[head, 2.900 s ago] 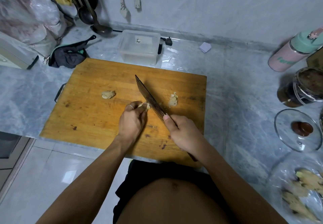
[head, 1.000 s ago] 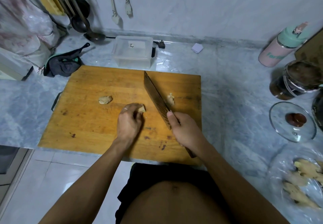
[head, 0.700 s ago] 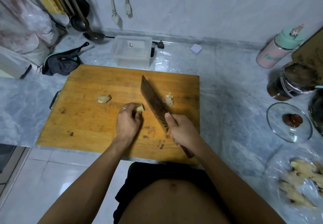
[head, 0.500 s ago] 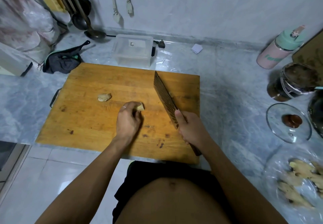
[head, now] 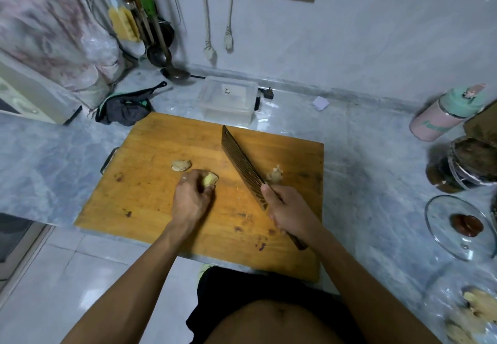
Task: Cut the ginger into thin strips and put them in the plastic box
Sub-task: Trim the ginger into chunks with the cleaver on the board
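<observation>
Mid-slicing at frame centre: left hand [head: 191,200] pinches ginger [head: 210,179], right hand [head: 291,210] grips knife [head: 243,167]; next, blade beside fingers.

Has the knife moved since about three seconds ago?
Yes. The knife has shifted right across the cutting board, away from the ginger piece the left hand holds.

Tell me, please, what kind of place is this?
Most likely a home kitchen: a wooden cutting board lies on a marble counter, ladles lean in the corner, and jars stand at the right.
</observation>
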Tool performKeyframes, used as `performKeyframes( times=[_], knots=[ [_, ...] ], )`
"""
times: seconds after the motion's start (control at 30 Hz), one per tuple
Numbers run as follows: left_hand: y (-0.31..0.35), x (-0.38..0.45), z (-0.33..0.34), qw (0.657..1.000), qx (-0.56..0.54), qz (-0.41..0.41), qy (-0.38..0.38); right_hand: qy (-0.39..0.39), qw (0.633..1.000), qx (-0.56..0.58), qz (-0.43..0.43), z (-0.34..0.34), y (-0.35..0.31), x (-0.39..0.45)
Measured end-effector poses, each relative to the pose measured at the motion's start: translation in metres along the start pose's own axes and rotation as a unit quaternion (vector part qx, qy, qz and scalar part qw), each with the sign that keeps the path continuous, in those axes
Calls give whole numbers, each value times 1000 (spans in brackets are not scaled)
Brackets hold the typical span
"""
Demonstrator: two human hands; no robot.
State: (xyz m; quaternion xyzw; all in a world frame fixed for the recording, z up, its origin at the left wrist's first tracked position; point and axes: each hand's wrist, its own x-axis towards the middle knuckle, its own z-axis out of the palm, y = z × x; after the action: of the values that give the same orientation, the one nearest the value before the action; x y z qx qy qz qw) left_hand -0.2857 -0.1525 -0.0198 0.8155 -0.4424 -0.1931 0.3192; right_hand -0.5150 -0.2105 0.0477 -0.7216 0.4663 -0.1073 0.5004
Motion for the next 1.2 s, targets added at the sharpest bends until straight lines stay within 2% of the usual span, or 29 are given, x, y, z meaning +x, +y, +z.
performKeyframes(
  times=[0.03,0.1,0.17,0.23,0.3,0.47,0.6,0.8,0.97,1.07,1.13,1.2],
  knots=[
    [1,-1,0,999,-29,-15,10,-1,1000,-11,-12,0,-2,3],
    [5,1,-5,984,-145,-99,29,-4,999,-23,-28,3,-7,7],
    [5,4,-12,933,-301,-189,52,-7,999,-19,-31,6,-13,11],
    [2,6,-22,874,-416,-242,68,-10,1000,-16,-25,10,-19,14],
    [-2,7,-35,846,-457,-265,77,-14,999,-22,-27,13,-24,17],
    [-16,16,-58,820,-475,-302,105,-24,999,-17,-23,20,-40,27],
    [-35,32,-76,829,-442,-317,130,-10,999,-25,-24,34,-56,38],
    [-54,64,-90,867,-373,-304,127,4,1000,-14,-16,56,-74,53],
    [-68,99,-90,880,-334,-319,112,16,1000,2,5,66,-78,60],
    [-80,111,-88,939,-175,-280,99,21,1000,-9,17,69,-80,63],
    [-84,110,-87,954,-116,-259,97,22,999,-13,22,70,-79,63],
    [-82,102,-87,957,-112,-246,110,24,999,-7,22,72,-79,61]
  ],
)
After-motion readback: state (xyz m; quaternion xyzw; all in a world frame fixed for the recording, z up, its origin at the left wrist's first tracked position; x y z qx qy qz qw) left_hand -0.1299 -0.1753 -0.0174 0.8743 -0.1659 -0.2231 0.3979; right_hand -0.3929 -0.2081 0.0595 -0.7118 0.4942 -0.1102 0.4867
